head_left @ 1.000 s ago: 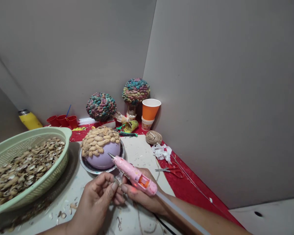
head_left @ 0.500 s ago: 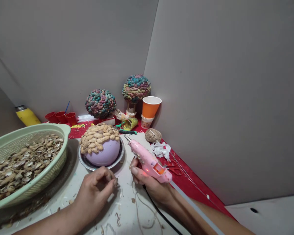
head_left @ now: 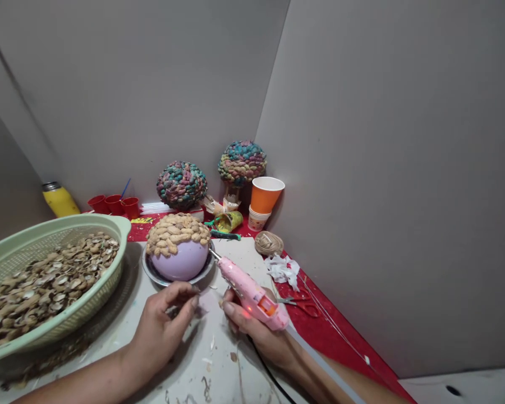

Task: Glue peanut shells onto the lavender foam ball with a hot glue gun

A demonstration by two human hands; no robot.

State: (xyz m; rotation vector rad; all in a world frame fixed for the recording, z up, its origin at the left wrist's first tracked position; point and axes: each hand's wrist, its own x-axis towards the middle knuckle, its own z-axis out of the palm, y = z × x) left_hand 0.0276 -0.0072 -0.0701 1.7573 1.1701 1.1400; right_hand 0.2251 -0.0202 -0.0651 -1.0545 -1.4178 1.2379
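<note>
My right hand (head_left: 256,325) is wrapped round a pink hot glue gun (head_left: 246,286); its metal nozzle points up and left, and a small red light glows on its body. Left of it, my left hand (head_left: 164,322) is curled, thumb and forefinger brought together; whatever is between the tips is too small to make out. Just beyond my left hand, a lilac balloon (head_left: 183,261) sits in a metal bowl (head_left: 155,276). Peanut shells (head_left: 177,231) cover the balloon's top, leaving the lower front bare. The nozzle is close to the bowl's right rim.
A green basket (head_left: 120,269) of peanut shells stands at left. Behind are two coloured shell-covered balls (head_left: 182,185), red cups (head_left: 130,207), an orange paper cup (head_left: 265,193) and a yellow bottle (head_left: 59,199). Twine (head_left: 269,243), crumpled white tissue (head_left: 283,269) and red scissors (head_left: 305,306) lie right.
The view has shifted, so the background sits further right and slightly lower. My left thumb and forefinger have come up a little towards the bowl. The glue gun stays in my right hand.
</note>
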